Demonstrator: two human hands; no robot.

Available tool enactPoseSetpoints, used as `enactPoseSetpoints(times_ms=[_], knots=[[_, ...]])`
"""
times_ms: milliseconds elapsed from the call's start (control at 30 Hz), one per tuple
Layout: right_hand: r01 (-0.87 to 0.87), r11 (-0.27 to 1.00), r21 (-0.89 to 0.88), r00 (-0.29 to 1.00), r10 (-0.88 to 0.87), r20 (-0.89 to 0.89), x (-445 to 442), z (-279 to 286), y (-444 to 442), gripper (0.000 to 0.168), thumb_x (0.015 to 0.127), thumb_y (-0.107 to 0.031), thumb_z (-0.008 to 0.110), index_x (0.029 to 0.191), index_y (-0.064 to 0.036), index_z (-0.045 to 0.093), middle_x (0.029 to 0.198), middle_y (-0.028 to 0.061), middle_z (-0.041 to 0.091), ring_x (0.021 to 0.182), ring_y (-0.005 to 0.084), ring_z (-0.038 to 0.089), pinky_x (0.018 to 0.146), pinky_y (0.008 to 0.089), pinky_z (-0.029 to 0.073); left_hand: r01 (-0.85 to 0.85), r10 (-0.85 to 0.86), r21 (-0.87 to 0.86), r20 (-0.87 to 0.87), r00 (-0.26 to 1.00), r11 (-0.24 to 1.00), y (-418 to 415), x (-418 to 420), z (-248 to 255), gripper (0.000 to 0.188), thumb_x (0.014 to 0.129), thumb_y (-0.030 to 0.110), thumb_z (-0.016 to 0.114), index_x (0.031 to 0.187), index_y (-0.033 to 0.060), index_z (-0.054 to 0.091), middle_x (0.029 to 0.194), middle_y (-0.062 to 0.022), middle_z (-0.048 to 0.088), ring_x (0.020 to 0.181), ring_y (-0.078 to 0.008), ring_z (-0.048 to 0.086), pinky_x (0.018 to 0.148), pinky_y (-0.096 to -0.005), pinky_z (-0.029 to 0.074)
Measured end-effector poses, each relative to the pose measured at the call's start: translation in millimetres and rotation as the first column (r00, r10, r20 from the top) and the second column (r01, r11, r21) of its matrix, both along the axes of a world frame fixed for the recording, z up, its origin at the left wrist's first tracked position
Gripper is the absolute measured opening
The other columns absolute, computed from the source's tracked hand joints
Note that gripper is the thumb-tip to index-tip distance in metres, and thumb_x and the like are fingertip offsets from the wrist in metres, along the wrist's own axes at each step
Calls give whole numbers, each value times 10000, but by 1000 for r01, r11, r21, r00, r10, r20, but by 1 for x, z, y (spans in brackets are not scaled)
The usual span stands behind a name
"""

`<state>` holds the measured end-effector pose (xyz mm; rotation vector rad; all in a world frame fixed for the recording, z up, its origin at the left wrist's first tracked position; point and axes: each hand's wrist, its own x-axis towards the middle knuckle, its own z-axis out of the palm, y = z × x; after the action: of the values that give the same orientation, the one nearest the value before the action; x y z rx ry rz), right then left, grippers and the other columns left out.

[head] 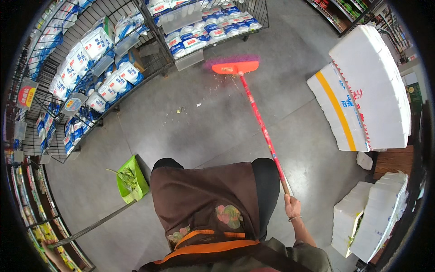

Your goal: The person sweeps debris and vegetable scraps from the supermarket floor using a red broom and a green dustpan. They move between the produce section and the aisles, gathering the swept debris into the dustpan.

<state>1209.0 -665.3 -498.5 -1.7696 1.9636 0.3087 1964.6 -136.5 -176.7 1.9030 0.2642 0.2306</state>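
Note:
My right hand point(293, 206) grips the lower end of a long red broom handle point(259, 124). The broom's orange head point(234, 67) with purple bristles point(234, 60) rests on the grey floor ahead, blurred at the bristles. Crumbs lie just behind the head, and a few pale scraps point(179, 110) are scattered to its left. At the lower left, my left hand point(49, 247) holds the far end of a grey dustpan handle point(98, 222). The green dustpan point(140, 182) sits on the floor to my left, with leafy green scraps point(127, 177) inside.
Black wire racks point(159, 51) with white-and-blue packs point(117, 81) curve along the left and front. On the right stand large white foam boxes point(370, 91), with smaller foam boxes point(360, 217) nearer me. Shelves of goods point(44, 204) flank my left arm; another shelf point(343, 13) stands far right.

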Motion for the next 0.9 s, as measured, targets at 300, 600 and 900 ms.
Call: enactPoseSetpoints(times_ms=[300,600,900], knots=[[268,960,85,883,-280,376,85,56,-146,325,876,-326,448,825,-17,534,532,13,461,411,97,424,354,265,335,93,-93,27,6,996,995,67,11,-1,239,913,292,445,801,87,496,682,-8,491,668,-133,509,744,-287,456],[391,634,667,610,-721,328,247,183,-185,287,922,-333,359,834,-65,407,491,-34,298,339,96,283,312,266,267,-60,61,15,-91,994,998,26,-41,-8,280,872,255,482,684,51,448,630,-50,474,623,-165,508,704,-314,480],[314,389,866,310,-904,294,424,217,-45,272,927,-309,338,739,-112,323,507,-18,268,379,114,280,362,292,295,244,-244,111,-8,970,963,-82,-63,-5,268,873,211,484,684,25,443,656,-80,538,604,-198,580,632,-318,490]])
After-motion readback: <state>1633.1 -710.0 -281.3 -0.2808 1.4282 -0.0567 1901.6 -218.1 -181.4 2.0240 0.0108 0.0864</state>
